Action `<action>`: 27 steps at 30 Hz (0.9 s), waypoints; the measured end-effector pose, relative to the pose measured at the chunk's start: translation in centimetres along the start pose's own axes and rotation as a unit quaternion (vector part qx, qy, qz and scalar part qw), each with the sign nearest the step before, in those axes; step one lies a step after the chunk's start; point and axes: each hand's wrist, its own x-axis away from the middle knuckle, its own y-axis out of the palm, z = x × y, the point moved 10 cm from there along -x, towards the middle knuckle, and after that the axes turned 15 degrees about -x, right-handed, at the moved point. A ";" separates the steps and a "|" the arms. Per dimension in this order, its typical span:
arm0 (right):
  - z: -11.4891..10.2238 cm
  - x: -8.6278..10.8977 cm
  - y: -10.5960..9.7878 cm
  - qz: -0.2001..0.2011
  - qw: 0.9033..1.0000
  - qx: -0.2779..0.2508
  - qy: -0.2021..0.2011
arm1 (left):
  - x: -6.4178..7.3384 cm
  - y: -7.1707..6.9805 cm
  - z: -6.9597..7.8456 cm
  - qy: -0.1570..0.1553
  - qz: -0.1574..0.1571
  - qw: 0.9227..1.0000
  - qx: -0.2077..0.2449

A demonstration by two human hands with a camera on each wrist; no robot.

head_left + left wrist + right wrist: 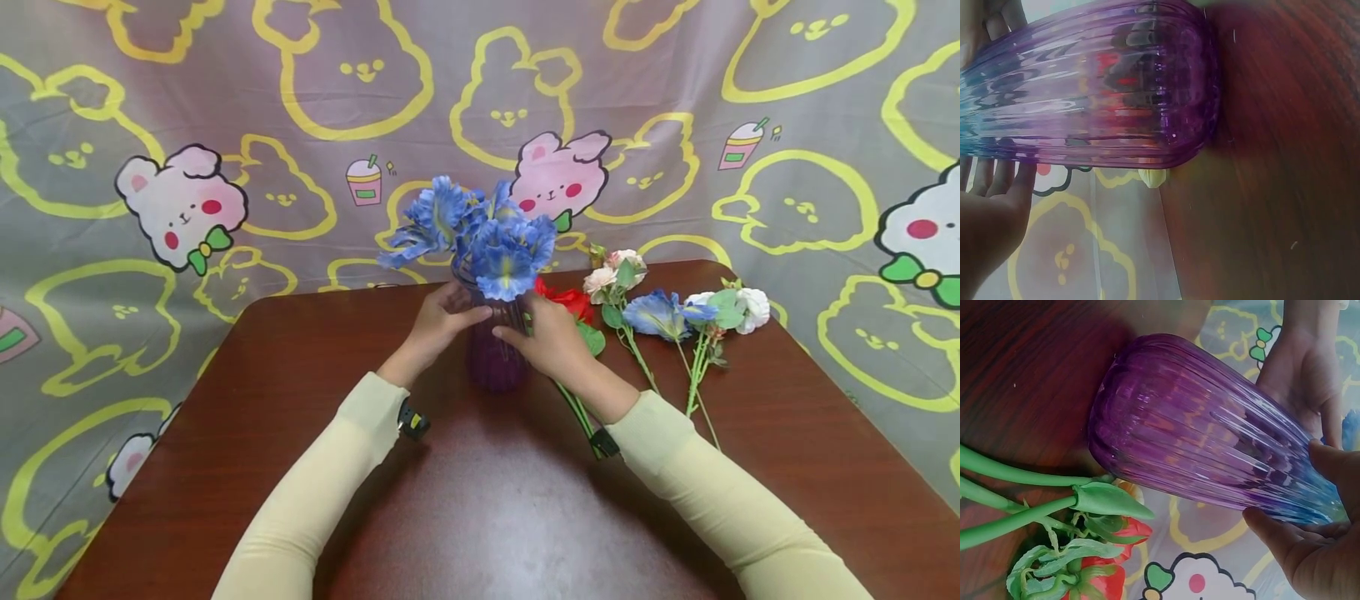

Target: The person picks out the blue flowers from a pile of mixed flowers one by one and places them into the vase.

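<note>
A ribbed, see-through vase (495, 360), purple at its base and blue toward the neck, stands upright on the table, holding several blue artificial irises (507, 260). From the left, my left hand (441, 323) grips its upper part, thumb across the near side and fingers partly hidden behind. My right hand (557, 340) holds it from the right, just below the blooms. In the right wrist view, the right thumb and fingers (1275, 540) wrap the narrower bluish part of the vase (1191, 425). The left wrist view shows the vase's purple base (1191, 94) against the tabletop.
Red flowers (570, 302) with green stems lie close to the right of the vase. Farther right on the brown table (442, 517) are pale pink roses (615, 275), a loose blue iris (658, 317) and white flowers (752, 308). A patterned cloth (300, 225) hangs behind.
</note>
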 end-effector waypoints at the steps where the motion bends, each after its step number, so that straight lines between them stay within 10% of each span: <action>1: 0.0 0.0 0.0 -0.001 1.000 0.000 0.001 | 0.0 0.0 0.0 0.004 0.000 1.000 -0.004; 20: -0.4 -0.3 -0.2 -0.017 0.999 0.008 -0.029 | -0.3 -0.1 0.3 0.048 -0.002 0.999 -0.023; 27: 0.5 0.1 -1.9 -0.038 0.998 0.020 0.036 | -0.3 -0.2 0.0 0.026 -0.004 0.999 -0.047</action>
